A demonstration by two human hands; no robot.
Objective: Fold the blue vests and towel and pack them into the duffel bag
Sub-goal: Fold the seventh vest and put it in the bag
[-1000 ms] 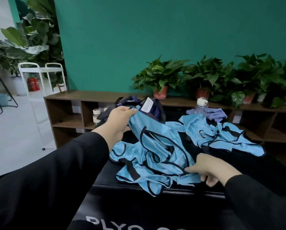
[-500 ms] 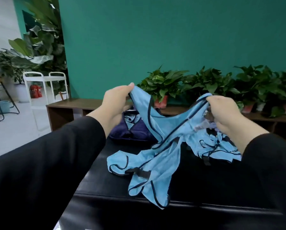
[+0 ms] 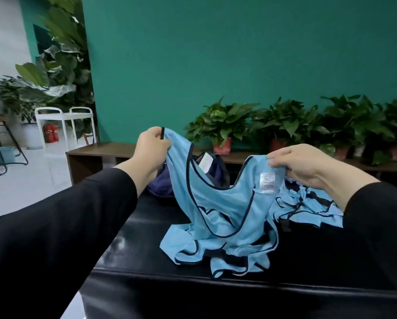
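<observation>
Nearest you, lower frame: the black padded table point(image 3: 146, 238), with the hem of the blue vest point(image 3: 218, 215) bunched on it at centre.

Mid frame: you hold that vest up by its two shoulder straps. Your left hand point(image 3: 152, 149) pinches the left strap at its dark trim, left of centre. Your right hand point(image 3: 301, 165) pinches the right strap, just above the white care label point(image 3: 267, 182), right of centre. The neckline sags between the two grips and the body is not yet flat.

Right of the raised vest, a heap of further vests point(image 3: 308, 208) lies crumpled on the table, untouched. The towel cannot be made out from here.

Behind the vest, centre frame: the dark blue duffel bag point(image 3: 163, 183) sits on the table's far side, mouth seemingly open, a white tag showing.

Farthest: a wooden shelf point(image 3: 96, 150) carrying potted plants point(image 3: 222, 125) against the green wall.

Step in hand, as judged: spreading the first vest, ahead of folding. Next move calls for pulling the straps level and taut, then laying the vest flat on bare tabletop before the first fold.
</observation>
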